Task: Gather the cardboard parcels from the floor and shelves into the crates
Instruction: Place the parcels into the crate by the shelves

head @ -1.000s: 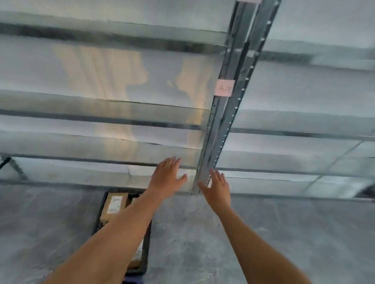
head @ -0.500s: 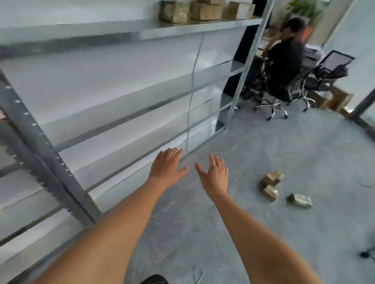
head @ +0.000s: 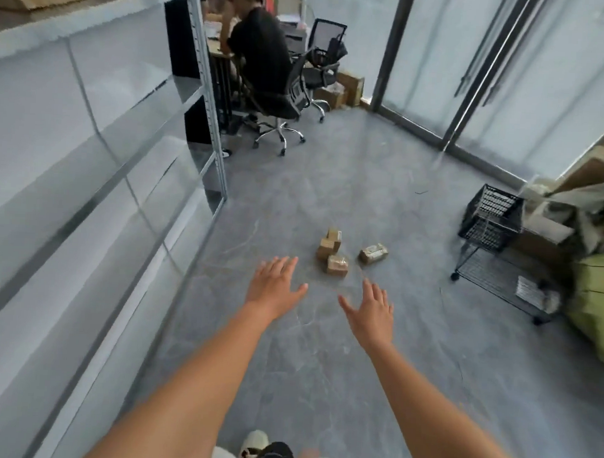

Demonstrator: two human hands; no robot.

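now view has swung from shelving to floor: cardboard parcels (head: 337, 254) lie clustered ahead, well apart from black crate (head: 491, 218). left hand (head: 274, 286), right hand (head: 373, 310) spread, empty; pickup likely next.

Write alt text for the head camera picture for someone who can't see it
Two bare arms reach forward, the left hand and right hand open and empty, over a grey floor towards a cluster of small brown cardboard parcels. A grey metal shelving unit runs along the left, a black wire crate sits at right, and a person sits on an office chair beyond.
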